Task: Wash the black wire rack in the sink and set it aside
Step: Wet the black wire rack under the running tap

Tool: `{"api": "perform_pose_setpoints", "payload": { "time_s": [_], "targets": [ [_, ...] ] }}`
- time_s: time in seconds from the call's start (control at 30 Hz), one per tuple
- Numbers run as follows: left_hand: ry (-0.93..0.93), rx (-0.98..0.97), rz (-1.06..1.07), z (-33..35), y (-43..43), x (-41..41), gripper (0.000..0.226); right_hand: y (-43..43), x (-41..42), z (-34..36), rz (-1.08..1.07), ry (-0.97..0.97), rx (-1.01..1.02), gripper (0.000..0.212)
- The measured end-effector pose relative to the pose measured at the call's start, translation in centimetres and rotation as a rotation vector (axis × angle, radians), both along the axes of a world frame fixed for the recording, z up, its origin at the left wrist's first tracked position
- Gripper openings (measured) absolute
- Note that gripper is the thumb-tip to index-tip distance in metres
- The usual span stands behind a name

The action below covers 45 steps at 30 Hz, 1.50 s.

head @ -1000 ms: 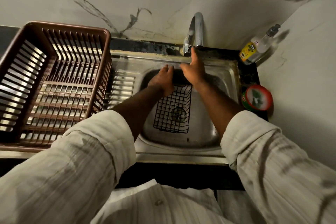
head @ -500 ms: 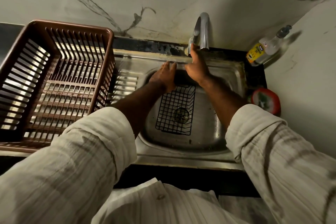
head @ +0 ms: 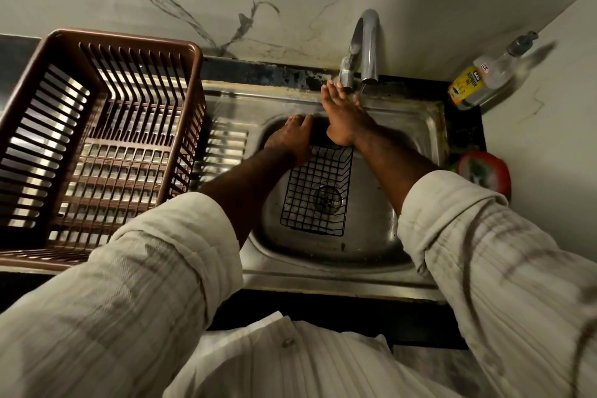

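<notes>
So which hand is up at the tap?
The right hand, fingers straight beside the tap; the left hand lies lower, over the far end of the black wire rack.

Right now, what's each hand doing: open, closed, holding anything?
Left hand: open, palm down on the far end of the black wire rack.
Right hand: open, straight fingers at the tap.

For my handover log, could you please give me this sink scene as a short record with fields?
rack: black wire rack lies flat in the sink, over the drain
left_hand: left hand palm down at the rack's far end; grip hidden
right_hand: right hand, fingers straight, up at the faucet base
left_of_sink: brown slatted basket
right_of_sink: soap bottle in the corner; red-rimmed tub nearer
water: cannot tell if running
</notes>
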<state>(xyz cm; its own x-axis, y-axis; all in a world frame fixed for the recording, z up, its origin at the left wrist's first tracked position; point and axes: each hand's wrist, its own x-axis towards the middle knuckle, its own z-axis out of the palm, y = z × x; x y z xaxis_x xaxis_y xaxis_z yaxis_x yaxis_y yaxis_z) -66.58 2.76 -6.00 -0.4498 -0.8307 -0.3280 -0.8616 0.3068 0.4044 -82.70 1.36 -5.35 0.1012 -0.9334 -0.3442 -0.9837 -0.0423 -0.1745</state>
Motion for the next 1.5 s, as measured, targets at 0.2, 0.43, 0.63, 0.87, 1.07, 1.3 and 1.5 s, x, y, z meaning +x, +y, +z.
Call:
{"api": "perform_pose_setpoints", "payload": {
  "time_s": [0.2, 0.43, 0.63, 0.87, 1.07, 1.3, 1.5],
  "targets": [
    [-0.019, 0.062, 0.045, -1.0, 0.1, 0.4, 0.086, 0.8, -0.4, -0.6, -0.109, -0.257, -0.161, 0.079],
    [-0.034, 0.192, 0.127, -4.1, 1.3, 1.1, 0.065, 7.3, -1.7, -8.3, -0.452, -0.438, -0.094, 0.06],
    [-0.135, 0.321, 0.18, -8.1, 2.9, 2.3, 0.053, 10.7, -1.7, -11.6, -0.809, -0.503, 0.034, 0.072],
    [-0.159, 0.387, 0.153, -10.0, 3.6, 2.6, 0.053, 12.0, -1.2, -14.7, -1.015, -0.597, 0.298, 0.06],
    [-0.173, 0.361, 0.194, -9.5, 3.6, 3.2, 0.046, 12.2, -0.6, -14.9, -1.087, -0.786, 0.352, 0.027],
    [0.006, 0.419, 0.36, -8.0, 3.8, 3.8, 0.033, 12.9, -1.6, -11.8, -1.045, -0.925, 0.417, 0.03],
    [0.493, 0.431, 0.646, -4.8, 3.5, 2.9, 0.037, 13.3, -3.2, -7.0, -1.027, -1.06, 0.389, 0.041]
  ]
}}
